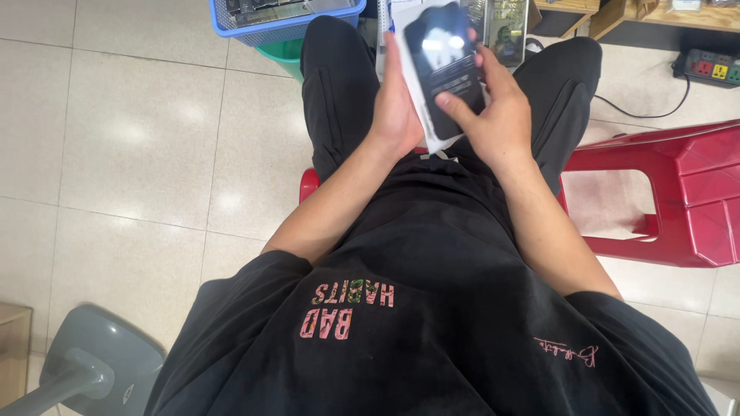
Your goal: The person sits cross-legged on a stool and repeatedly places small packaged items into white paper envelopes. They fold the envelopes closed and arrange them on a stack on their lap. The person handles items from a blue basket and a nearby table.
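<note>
Head view: glossy black phone [445, 62], glare-lit.

blue basket [262, 29] | red plastic stool [678, 192] | power strip [713, 69] | grey fan base [100, 358]

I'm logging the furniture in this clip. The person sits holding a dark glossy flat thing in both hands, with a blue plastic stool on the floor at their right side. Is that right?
Not quite: the plastic stool at the person's right is red, not blue, as the head view shows. The rest holds: the left hand and right hand both hold the dark glossy flat thing above the lap.
</note>
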